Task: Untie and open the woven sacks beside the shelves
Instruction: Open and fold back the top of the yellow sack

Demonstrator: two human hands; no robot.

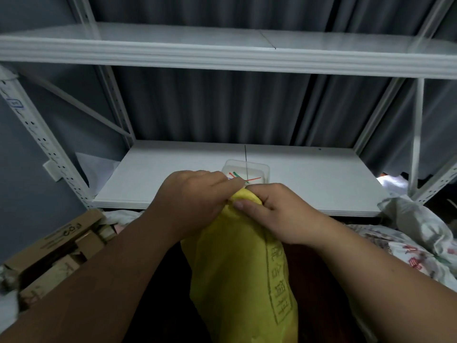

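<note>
Hands worked at the tied top of the tall yellow woven sack (237, 280).
Left hand (195, 201) and right hand (279, 214) pinched its bunched neck, fingers clamped tight; next, probably pull the tie loose.

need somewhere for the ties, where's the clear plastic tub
The clear plastic tub sits mid-frame on the lower shelf, just behind both hands at the yellow sack.

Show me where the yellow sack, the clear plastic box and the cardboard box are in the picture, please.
yellow sack (237, 280): head view, on its printed side.
clear plastic box (257, 169): head view, on its right rim.
cardboard box (61, 241): head view, on its top flap.
</note>
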